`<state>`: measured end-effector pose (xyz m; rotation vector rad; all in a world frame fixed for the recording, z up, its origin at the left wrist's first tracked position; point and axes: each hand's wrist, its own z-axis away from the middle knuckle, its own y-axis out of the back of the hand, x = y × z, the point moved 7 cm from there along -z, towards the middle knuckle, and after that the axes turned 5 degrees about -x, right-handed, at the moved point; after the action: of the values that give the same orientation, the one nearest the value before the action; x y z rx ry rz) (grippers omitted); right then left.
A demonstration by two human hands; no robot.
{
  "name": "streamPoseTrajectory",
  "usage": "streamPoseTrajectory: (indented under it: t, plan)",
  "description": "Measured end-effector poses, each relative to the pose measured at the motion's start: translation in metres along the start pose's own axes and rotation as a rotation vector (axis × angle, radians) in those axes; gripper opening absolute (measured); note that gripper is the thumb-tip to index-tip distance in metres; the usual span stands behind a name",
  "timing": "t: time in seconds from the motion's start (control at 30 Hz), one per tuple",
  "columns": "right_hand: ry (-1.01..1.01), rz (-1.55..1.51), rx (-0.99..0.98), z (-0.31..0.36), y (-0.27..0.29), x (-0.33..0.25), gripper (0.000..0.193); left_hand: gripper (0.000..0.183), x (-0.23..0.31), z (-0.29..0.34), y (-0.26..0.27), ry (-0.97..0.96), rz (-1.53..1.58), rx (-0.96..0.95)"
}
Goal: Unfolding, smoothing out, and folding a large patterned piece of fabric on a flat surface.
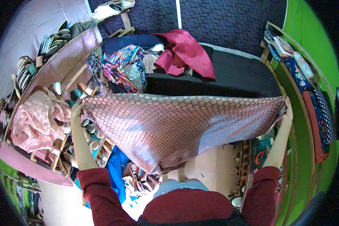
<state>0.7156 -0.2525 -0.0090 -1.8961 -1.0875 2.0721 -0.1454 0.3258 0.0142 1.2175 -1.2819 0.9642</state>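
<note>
A wide piece of brown patterned fabric (pixel 165 120) with a shiny surface hangs stretched between my two hands. My left hand (pixel 78 107) grips its upper left corner. At the upper right corner my right hand (pixel 287 109) is closed round the gathered cloth. The top edge runs nearly straight from hand to hand, and the lower part sags to a point in front of my legs. Both arms reach out in dark red sleeves. The fabric hides part of the floor and the shelving behind it.
A black padded bench (pixel 233 71) stands ahead, with a red cloth (pixel 188 52) and a heap of printed fabrics (pixel 126 64) on it. Pink lace cloth (pixel 39 118) drapes the left rack among shoe parts. Folded fabrics (pixel 318 124) hang over the right rail. Blue cloth (pixel 117 169) and scraps lie below.
</note>
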Motion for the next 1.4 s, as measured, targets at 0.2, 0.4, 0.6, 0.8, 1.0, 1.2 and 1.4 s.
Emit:
streamPoseTrajectory:
  t: [0.2,0.4,0.6,0.8,1.0,1.2,1.4]
  plan:
    - [0.196,0.697,-0.210,0.012,-0.004,-0.052,0.042,0.013,-0.004,-0.011,-0.027,-0.100,-0.156,0.127]
    - [0.202,1.544,-0.156,0.017,-0.003,-0.040,0.023,0.028,-0.016,-0.014,0.002,-0.085,-0.786,0.232]
    - [0.345,1.913,0.225,0.055,-0.015,-0.051,0.016,0.030,-0.007,0.004,-0.030,-0.388,-0.639,0.308]
    - [0.155,1.556,0.474,0.026,0.014,-0.010,0.037,0.034,-0.019,-0.007,-0.069,-0.120,-0.253,0.323]
    - [0.010,0.234,0.300,0.001,0.039,0.035,0.046,0.043,0.012,0.012,-0.299,-0.089,0.565,-0.325]
    - [0.708,2.134,-0.095,0.045,-0.089,-0.049,0.054,0.069,0.136,0.074,-0.458,-1.129,-1.117,-0.401]
    - [0.724,2.372,0.170,0.013,-0.084,-0.143,0.054,0.052,0.183,-0.008,-0.502,-1.246,-1.810,0.097]
